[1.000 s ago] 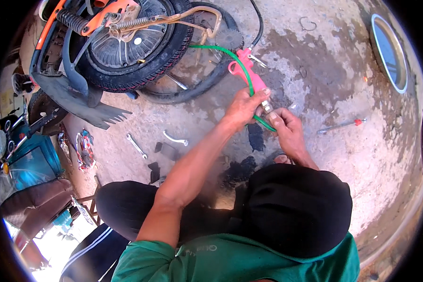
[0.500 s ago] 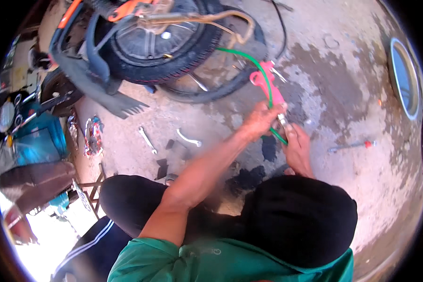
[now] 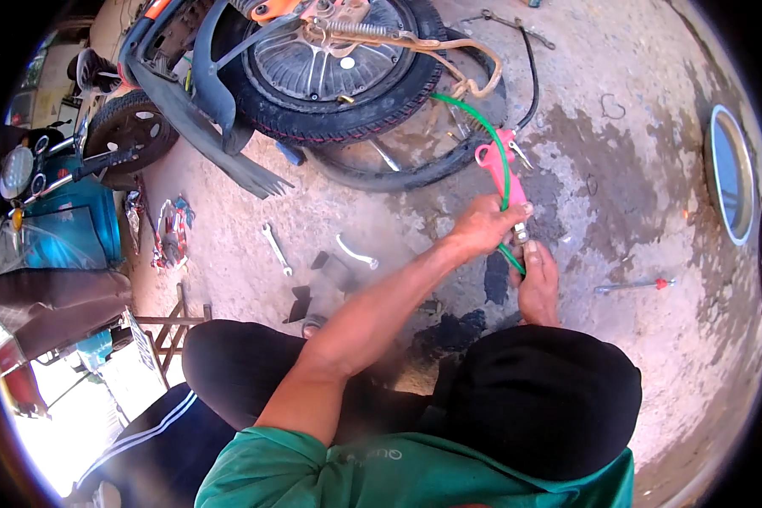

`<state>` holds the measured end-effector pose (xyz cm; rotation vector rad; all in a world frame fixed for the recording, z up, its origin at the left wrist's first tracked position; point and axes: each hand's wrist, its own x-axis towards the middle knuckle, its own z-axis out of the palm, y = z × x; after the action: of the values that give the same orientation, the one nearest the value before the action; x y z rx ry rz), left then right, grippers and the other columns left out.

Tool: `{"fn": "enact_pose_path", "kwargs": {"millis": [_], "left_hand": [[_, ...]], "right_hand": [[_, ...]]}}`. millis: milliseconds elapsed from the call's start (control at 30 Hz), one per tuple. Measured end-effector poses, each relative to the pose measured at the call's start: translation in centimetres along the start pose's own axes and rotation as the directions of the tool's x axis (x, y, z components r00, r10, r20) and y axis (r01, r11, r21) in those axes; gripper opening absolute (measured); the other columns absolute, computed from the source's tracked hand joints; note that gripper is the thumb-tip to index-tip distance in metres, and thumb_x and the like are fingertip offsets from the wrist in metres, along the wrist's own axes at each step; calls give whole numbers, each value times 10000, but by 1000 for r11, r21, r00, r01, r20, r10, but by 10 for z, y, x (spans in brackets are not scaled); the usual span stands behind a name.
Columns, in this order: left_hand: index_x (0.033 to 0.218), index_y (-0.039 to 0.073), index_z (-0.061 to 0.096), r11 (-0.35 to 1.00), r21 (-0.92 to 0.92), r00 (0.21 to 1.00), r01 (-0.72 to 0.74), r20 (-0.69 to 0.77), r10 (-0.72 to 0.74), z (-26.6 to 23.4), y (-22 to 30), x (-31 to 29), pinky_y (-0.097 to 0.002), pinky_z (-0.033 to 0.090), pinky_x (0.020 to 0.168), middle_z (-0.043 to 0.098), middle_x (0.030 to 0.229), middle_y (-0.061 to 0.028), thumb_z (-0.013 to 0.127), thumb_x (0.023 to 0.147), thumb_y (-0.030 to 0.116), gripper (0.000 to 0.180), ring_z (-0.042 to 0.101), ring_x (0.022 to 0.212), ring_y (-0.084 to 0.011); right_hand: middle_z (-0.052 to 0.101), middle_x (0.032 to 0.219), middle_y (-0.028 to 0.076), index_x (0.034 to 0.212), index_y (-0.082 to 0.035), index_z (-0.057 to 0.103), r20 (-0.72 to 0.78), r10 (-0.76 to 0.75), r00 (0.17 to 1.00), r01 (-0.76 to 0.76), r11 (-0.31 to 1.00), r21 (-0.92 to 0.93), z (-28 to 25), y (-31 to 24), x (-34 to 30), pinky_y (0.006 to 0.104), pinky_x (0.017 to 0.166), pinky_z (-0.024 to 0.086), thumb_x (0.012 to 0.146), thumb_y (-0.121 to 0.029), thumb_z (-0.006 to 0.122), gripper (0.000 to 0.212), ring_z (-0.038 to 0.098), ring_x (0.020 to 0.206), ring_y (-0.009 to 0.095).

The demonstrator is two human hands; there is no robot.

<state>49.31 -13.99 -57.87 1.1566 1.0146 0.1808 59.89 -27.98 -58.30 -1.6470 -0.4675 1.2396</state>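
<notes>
My left hand (image 3: pixel 487 225) is closed round the handle of a pink air gun (image 3: pixel 497 175), whose head points away from me. A metal fitting (image 3: pixel 521 231) sits at the near end of that handle. Just below it, the fingers of my right hand (image 3: pixel 538 279) pinch the end of a green air hose (image 3: pixel 487 124). From there the hose loops up past my left hand, over the gun, toward the scooter wheel (image 3: pixel 313 127). My fingers partly cover the joint, so I cannot tell whether hose and fitting are connected.
A scooter lies tipped at the far left, a loose tyre (image 3: pixel 398 179) beneath its wheel. Nearer are a wrench (image 3: pixel 277 250) and a curved metal piece (image 3: pixel 357 254). A red-ended rod (image 3: pixel 631 287) lies to the right, below a round basin (image 3: pixel 743 178). Another person's dark-clothed leg (image 3: pixel 144 449) shows at lower left.
The view has shifted, so the scooter and floor things appear further right and lower. Both hands keep their grip at the gun's handle and hose end.
</notes>
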Motion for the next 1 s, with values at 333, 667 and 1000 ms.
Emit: {"fn": "enact_pose_path", "kwargs": {"millis": [333, 667, 1000], "left_hand": [[912, 73, 653, 991, -78, 994, -105, 31, 107, 7, -37, 21, -296, 370, 482, 607, 689, -8, 658, 996, 462, 398, 517, 548, -107], [1020, 43, 696, 929, 369, 975, 3, 204, -84, -49, 0, -18, -365, 485, 672, 656, 764, -34, 672, 980, 438, 398, 609, 733, -152], [1148, 33, 690, 844, 536, 965, -4, 222, -137, -124, -32, -93, -405, 539, 860, 728, 915, -131, 702, 967, 403, 412, 691, 888, -234]], "right_hand": [[526, 725, 33, 975, -85, 570, 208, 251, 945, -325, 669, 669, 1, 20, 6, 300, 529, 343, 1102, -374, 481, 328, 446, 567, 137], [726, 1224, 153, 1471, -28, 530, 250, 95, 964, -155, 960, 234, -20, -19, 85, 410, 873, 548, 1071, -508, 506, 626, 712, 1040, 295], [633, 891, 67, 1213, -36, 620, -141, 22, 990, 70, 785, 615, -13, -85, 269, 343, 565, 462, 1100, -495, 457, 500, 567, 685, 190]]}}
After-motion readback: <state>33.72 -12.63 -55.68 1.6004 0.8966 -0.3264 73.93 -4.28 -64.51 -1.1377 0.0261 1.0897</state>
